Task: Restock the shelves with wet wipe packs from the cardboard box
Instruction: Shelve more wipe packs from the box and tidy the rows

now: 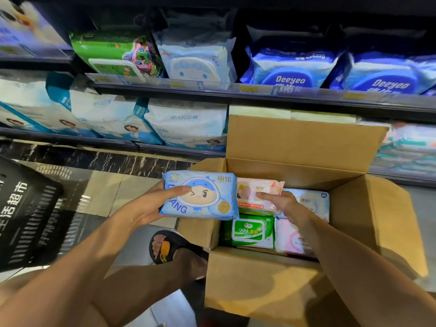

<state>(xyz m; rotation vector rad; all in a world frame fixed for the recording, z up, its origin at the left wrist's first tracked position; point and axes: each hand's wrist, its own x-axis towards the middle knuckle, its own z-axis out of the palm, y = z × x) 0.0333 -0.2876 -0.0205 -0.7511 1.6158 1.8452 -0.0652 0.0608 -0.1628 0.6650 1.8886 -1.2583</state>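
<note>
An open cardboard box (354, 204) stands on the floor in front of the shelves. My left hand (151, 204) holds a light blue wet wipe pack with a cartoon face (205, 197) just above the box's left flap. My right hand (280, 201) grips a pink wet wipe pack (254, 197) at the top of the box. Inside lie a green pack (252, 231), a pale pink pack (290, 237) and a white-blue pack (316, 204). On the upper shelf (236, 89) stand a green pack (111, 53), a matching blue cartoon pack (195, 60) and Deeyeo packs (292, 69).
Large white-blue diaper bags (186, 123) fill the lower shelf on the left. A black plastic basket (26, 213) stands on the floor at the left. My sandalled foot (167, 246) rests beside the box's left side.
</note>
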